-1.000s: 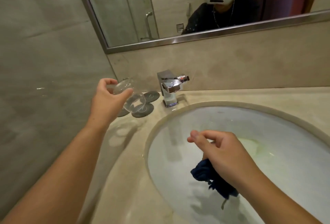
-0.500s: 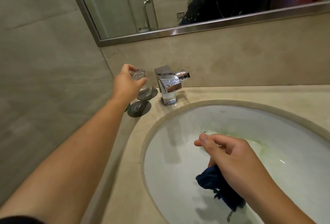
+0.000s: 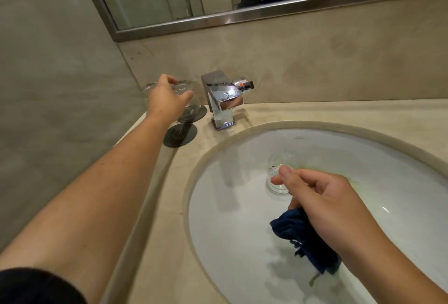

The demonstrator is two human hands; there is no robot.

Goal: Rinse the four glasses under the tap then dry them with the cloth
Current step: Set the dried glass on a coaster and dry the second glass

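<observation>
The left hand [image 3: 167, 100] grips the coaster glass [image 3: 185, 90] from above, upright on the worktop [image 3: 339, 114] at upper left, beside the tap [image 3: 221, 100]. The sink glass [image 3: 278, 170] stands mouth-up right of centre, just beyond the right hand [image 3: 327, 199], which clutches the cloth [image 3: 303, 235] and is far nearer.

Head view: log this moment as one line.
left hand: grips glass at coaster | right hand: holds cloth over sink | second glass: in sink
</observation>
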